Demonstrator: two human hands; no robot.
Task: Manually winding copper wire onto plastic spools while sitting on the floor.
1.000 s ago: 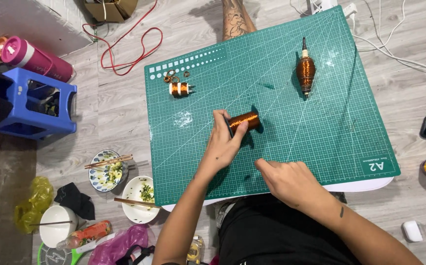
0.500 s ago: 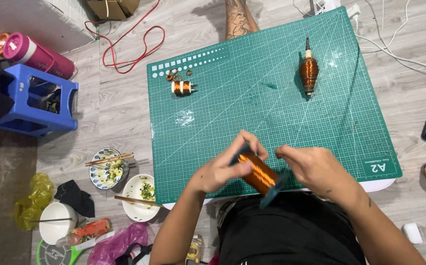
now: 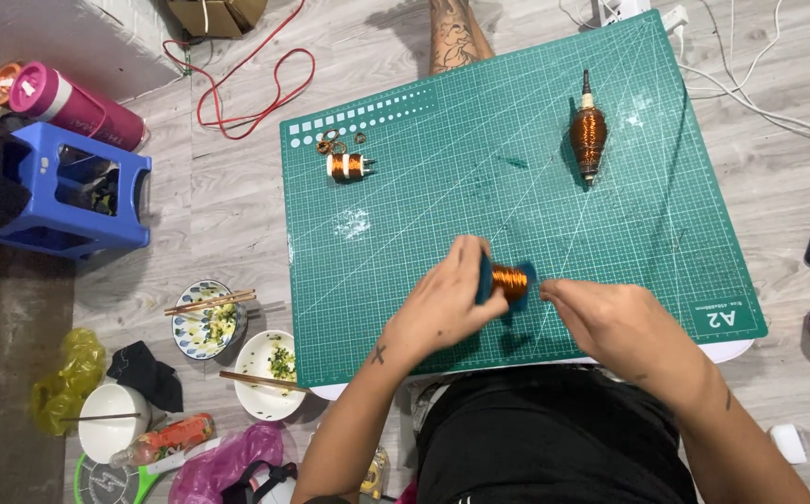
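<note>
Head view, looking straight down: both hands meet over the near edge of a green cutting mat (image 3: 442, 177) that covers the tabletop. The left hand (image 3: 447, 303) is closed around a spool of copper wire (image 3: 509, 280), gripping its blue end flange so that the spool lies sideways just above the mat. The right hand (image 3: 610, 317) sits just beside the spool's other end, fingertips pinched together at it; whether they hold a strand of wire cannot be told. For clean handling of the spool, the judgement is: keep the grip on the flange rather than on the windings, hold the axis level, and keep any free wire under light, even tension so the turns do not slip or cross. Further up the mat lie a smaller copper coil (image 3: 347, 166) with a few loose rings (image 3: 330, 142) beside it, and a spindle-shaped copper winding (image 3: 588, 131), all well apart from the hands. Bowls with chopsticks (image 3: 207, 317) stand on the floor to the left.
</note>
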